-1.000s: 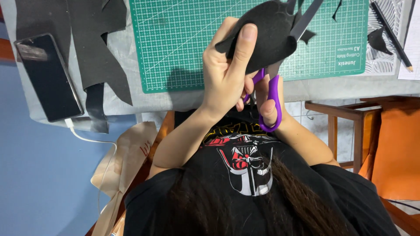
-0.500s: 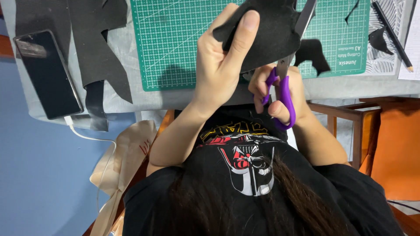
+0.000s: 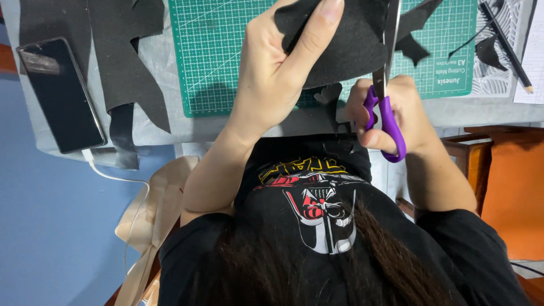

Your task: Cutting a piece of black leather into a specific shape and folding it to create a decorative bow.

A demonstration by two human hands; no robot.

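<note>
Two hands: both bare, raised over the near edge of the table, above the person's black printed shirt point(image 3: 323, 209).
Right hand point(image 3: 396, 113): closed through the loops of purple-handled scissors point(image 3: 385, 107) (fingers wrapped tight, thumb in the upper loop); the blades point away from the body and run up into the black sheet.
Left hand point(image 3: 277, 73): pinching a piece of black sheet point(image 3: 345, 45), thumb on the near face, the other fingers hidden behind it; the grip is firm and closed on the sheet.
Black sheet: held up in the air over the green cutting mat point(image 3: 221, 51), just left of the scissor blades, which meet its right edge.
Left of the mat: black offcuts point(image 3: 124, 62) lying on the grey table cover, and a dark phone point(image 3: 61, 93) with a white cable point(image 3: 113, 177).
Far right: a pencil point(image 3: 507, 48) and small black scraps (one beside the mat's corner).
</note>
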